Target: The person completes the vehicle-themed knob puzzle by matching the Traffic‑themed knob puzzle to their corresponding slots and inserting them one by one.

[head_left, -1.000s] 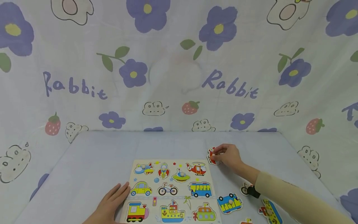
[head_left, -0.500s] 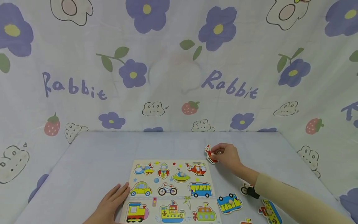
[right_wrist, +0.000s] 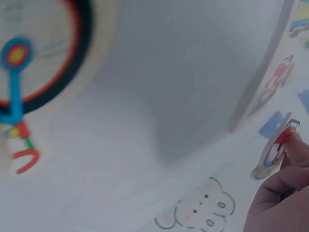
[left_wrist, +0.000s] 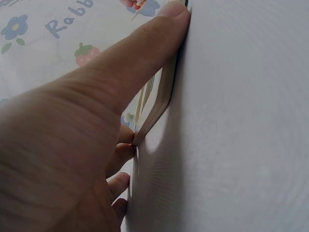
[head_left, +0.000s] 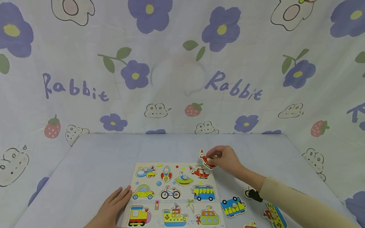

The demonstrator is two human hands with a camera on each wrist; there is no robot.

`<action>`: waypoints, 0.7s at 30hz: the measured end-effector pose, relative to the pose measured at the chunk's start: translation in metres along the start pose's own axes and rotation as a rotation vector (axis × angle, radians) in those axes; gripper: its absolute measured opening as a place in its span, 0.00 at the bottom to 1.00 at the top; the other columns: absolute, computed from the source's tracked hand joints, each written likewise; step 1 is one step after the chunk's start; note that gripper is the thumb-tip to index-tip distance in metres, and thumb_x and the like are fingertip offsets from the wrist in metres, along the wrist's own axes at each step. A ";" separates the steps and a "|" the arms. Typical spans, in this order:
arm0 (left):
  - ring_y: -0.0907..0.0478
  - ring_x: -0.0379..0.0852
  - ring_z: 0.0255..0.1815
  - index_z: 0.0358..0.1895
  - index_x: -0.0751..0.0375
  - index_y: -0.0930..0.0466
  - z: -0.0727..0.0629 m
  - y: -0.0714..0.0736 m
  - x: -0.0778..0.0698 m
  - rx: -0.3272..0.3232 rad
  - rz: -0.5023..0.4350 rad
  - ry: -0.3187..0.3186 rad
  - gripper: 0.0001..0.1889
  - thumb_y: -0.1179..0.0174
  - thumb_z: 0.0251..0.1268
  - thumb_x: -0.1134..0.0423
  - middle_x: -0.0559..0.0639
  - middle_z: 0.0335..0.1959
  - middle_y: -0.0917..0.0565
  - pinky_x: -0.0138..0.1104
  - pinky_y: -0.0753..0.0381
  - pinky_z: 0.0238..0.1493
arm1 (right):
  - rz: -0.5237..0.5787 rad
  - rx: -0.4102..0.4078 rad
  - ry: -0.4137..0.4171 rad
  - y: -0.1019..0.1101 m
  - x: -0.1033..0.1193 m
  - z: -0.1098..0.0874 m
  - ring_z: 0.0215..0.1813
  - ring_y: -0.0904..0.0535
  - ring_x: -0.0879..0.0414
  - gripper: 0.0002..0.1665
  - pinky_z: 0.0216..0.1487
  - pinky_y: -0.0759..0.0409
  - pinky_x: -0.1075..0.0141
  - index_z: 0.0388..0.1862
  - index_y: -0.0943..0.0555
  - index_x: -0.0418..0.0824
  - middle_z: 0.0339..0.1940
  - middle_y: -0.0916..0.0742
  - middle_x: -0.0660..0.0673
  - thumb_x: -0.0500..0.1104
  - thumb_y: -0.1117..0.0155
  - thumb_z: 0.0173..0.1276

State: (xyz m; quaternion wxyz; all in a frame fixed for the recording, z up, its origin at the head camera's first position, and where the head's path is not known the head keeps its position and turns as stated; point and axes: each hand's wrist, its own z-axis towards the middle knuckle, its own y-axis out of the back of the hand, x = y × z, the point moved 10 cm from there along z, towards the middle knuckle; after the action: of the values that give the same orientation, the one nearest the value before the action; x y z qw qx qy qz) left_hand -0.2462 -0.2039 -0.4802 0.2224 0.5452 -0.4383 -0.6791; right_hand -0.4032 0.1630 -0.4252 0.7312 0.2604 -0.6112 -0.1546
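Note:
A red helicopter puzzle piece is pinched between the thumb and fingers of my right hand. It hangs tilted over the far right corner of the wooden puzzle board, close to the helicopter-shaped slot. In the right wrist view the helicopter piece shows edge-on at the fingertips. My left hand rests at the board's left side, fingers fairly straight with their tips at the edge. The left wrist view shows the thumb stretched along another edge of the board.
Right of the board lie a blue bus piece, a ship piece, a partly covered bicycle piece and an orange-topped piece. Plane, rocket and saucer pieces with knobs sit in the board. A patterned curtain hangs behind.
My right hand has carried the helicopter piece leftward, from beside the board to over its far right corner, and the piece has turned somewhat. My left hand has stayed in place.

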 end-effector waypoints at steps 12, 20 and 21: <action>0.51 0.65 0.74 0.73 0.68 0.37 0.001 0.001 -0.002 -0.013 0.018 -0.029 0.64 0.30 0.34 0.25 0.57 0.75 0.39 0.67 0.45 0.64 | -0.033 0.228 0.086 -0.047 0.016 -0.008 0.36 0.19 0.55 0.09 0.38 0.18 0.65 0.32 0.13 0.45 0.32 0.13 0.53 0.32 0.24 0.55; 0.48 0.67 0.72 0.72 0.68 0.36 0.000 0.004 -0.005 -0.033 0.055 -0.071 0.64 0.32 0.36 0.23 0.58 0.74 0.37 0.66 0.41 0.63 | -0.087 0.252 0.099 -0.054 0.012 -0.008 0.36 0.19 0.57 0.09 0.39 0.19 0.64 0.32 0.13 0.44 0.31 0.13 0.54 0.33 0.24 0.55; 0.48 0.67 0.73 0.72 0.68 0.36 0.000 0.004 -0.005 -0.033 0.048 -0.067 0.64 0.32 0.35 0.23 0.58 0.74 0.37 0.66 0.41 0.63 | -0.089 0.253 0.100 -0.054 0.012 -0.007 0.36 0.19 0.57 0.09 0.38 0.19 0.64 0.32 0.13 0.44 0.31 0.13 0.54 0.33 0.24 0.56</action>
State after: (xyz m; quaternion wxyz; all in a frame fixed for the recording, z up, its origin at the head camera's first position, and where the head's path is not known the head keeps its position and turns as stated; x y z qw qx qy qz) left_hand -0.2456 -0.2021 -0.4743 0.2330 0.5077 -0.4472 -0.6985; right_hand -0.3887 0.1138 -0.4474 0.7147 0.3844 -0.5764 -0.0954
